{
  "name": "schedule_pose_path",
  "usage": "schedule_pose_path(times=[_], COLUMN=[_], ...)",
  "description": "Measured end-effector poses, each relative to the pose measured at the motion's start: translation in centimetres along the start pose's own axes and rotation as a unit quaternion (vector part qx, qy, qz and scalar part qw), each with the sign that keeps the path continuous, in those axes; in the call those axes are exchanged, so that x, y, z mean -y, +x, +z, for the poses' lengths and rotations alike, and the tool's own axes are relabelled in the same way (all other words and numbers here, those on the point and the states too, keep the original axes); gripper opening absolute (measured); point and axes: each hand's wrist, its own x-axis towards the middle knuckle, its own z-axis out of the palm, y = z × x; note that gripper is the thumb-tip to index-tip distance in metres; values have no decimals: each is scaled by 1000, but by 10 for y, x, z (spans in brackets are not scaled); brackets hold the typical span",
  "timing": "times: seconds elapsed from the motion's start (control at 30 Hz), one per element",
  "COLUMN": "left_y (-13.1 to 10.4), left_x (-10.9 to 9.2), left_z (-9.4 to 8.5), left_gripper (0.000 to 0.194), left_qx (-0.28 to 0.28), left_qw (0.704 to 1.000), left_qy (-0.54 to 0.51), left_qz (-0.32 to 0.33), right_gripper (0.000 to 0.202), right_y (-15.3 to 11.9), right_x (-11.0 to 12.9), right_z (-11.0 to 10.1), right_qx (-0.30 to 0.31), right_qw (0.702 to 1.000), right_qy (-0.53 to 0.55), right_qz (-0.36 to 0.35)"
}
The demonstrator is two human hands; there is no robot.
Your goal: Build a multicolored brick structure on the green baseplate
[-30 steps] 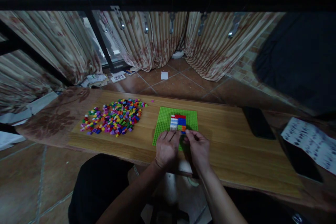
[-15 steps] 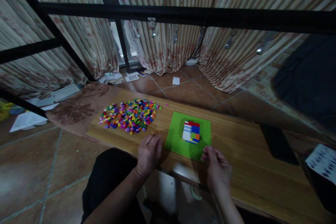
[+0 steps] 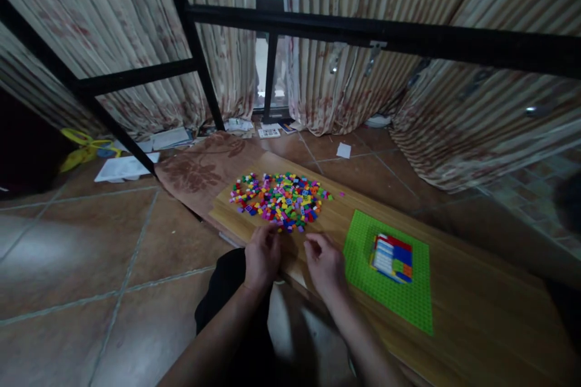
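Observation:
A loose pile of small coloured toy bricks [image 3: 285, 196] is spread over the left part of the wooden tabletop. My left hand [image 3: 263, 259] is at the pile's near edge with its fingers curled together; whatever is in them is hidden. To its right, my right hand [image 3: 325, 263] hovers over the wood between the pile and the green baseplate [image 3: 358, 242]. Its thumb and forefinger are bent towards each other, and I cannot make out anything between them. On the baseplate sits a flat block of joined bricks [image 3: 393, 257] in white, red, blue, green and orange.
A single pink brick [image 3: 342, 194] lies apart, right of the pile. The wooden tabletop [image 3: 481, 296] runs on to the right, with a brown patterned cloth [image 3: 195, 169] at its left end. Behind stands a black metal frame [image 3: 336, 24] before striped curtains.
The view has swung left, so the table's contents appear further right. My right hand has left the baseplate's near edge and come leftward, close to my left hand and the pile.

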Motion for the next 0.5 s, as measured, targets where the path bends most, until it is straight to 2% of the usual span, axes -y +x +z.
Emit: schedule_pose_path(times=[0.1, 0.27, 0.5], left_y=[3, 4, 2], left_x=[3, 10, 7], left_z=[2, 4, 5], left_gripper=[22, 24, 30], left_qx=[-8, -6, 20], left_qw=[1000, 1000, 1000], left_qy=[-3, -26, -14], left_qz=[-13, -16, -11], right_gripper=[19, 21, 21], right_y=[21, 40, 44], right_x=[8, 18, 16], right_z=[16, 33, 28], right_qx=[0, 48, 52], right_qw=[998, 984, 974], right_qy=[-50, -153, -217], right_qz=[-34, -78, -50])
